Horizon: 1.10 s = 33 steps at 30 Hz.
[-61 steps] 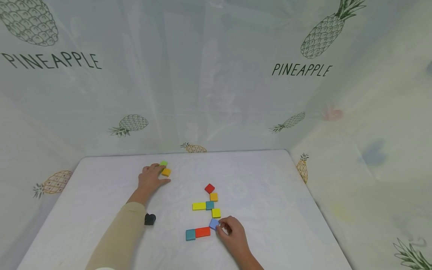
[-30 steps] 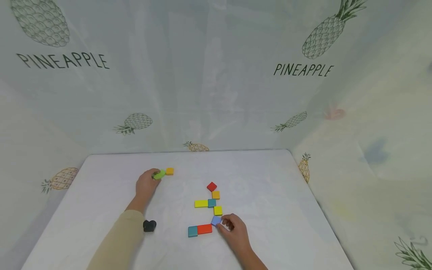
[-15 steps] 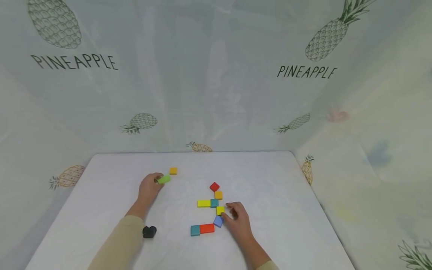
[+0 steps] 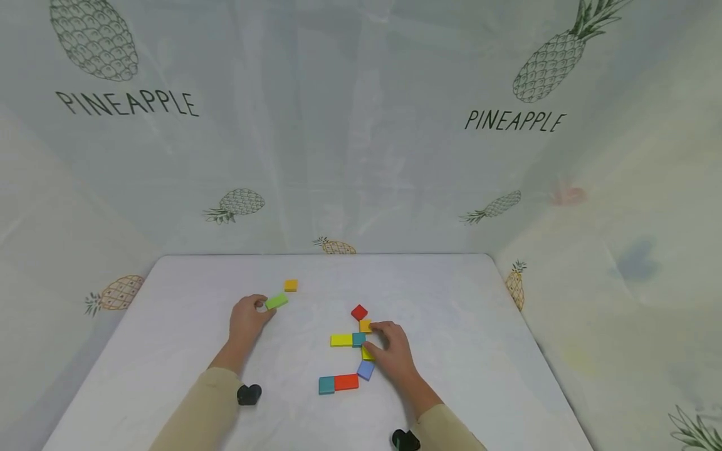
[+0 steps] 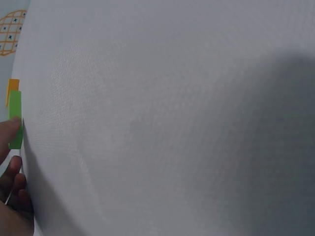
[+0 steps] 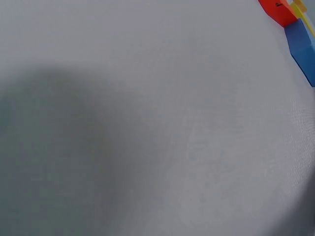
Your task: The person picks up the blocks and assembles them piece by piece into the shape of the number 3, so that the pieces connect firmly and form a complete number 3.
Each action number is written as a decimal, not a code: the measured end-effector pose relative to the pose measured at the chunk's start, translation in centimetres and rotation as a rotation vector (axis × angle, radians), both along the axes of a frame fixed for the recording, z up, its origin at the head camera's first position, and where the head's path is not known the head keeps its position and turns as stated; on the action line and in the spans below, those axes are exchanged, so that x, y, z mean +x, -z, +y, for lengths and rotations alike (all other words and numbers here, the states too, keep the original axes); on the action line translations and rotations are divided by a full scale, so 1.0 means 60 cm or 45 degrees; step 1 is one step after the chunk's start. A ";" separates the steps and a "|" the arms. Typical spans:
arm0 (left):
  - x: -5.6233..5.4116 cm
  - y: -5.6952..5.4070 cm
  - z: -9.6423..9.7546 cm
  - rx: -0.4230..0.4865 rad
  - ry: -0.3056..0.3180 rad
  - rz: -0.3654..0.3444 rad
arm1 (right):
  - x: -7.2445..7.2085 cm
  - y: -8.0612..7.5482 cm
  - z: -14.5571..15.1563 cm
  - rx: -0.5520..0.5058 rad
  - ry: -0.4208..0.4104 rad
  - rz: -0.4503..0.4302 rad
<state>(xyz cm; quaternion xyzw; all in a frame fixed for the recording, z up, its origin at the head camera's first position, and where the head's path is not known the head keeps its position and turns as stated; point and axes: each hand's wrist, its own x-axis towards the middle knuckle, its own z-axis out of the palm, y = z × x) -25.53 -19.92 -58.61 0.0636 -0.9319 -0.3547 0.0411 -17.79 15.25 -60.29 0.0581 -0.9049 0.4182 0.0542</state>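
My left hand [image 4: 246, 319] pinches a light green rectangular block [image 4: 276, 301] at its left end. The left wrist view shows the thumb [image 5: 9, 133] against that green block. A small orange block [image 4: 290, 285] lies just beyond it. On the right, my right hand [image 4: 393, 352] is at a zigzag row of blocks, thumb and forefinger spread apart. Its forefinger reaches the orange-yellow square [image 4: 365, 326], and the thumb partly covers the yellow square [image 4: 367, 353]. Between those two sits a teal square [image 4: 358, 339]. In the right wrist view the right hand is out of sight.
A red square [image 4: 359, 312] tops the row; a yellow rectangle [image 4: 341, 340] extends left from the teal square. Below are a blue square [image 4: 365, 370], a red rectangle [image 4: 346, 382] and another teal square [image 4: 326, 385]. All lie on a white-covered table [image 4: 451, 313] before a pineapple-print curtain [image 4: 338, 125].
The left hand has taken hold of the green block and brought it away from the orange block, nearer the person. The right hand has left the blue square and moved up the row.
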 end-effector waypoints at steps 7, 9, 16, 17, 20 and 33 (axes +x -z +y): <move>0.003 -0.002 0.003 0.012 0.000 0.036 | -0.009 0.005 -0.005 0.064 0.014 0.024; 0.003 -0.003 0.008 0.019 0.009 0.038 | -0.009 0.006 -0.006 0.068 0.026 0.014; 0.004 -0.006 0.045 0.087 0.096 0.031 | -0.009 0.008 -0.005 0.109 0.041 0.039; 0.005 -0.005 0.052 0.095 0.105 0.027 | -0.009 0.008 -0.005 0.110 0.042 0.040; 0.006 -0.004 0.069 0.095 0.126 0.022 | -0.009 0.007 -0.005 0.127 0.038 0.032; -0.006 -0.004 0.140 0.034 0.207 -0.036 | -0.008 0.006 -0.006 0.142 0.063 0.025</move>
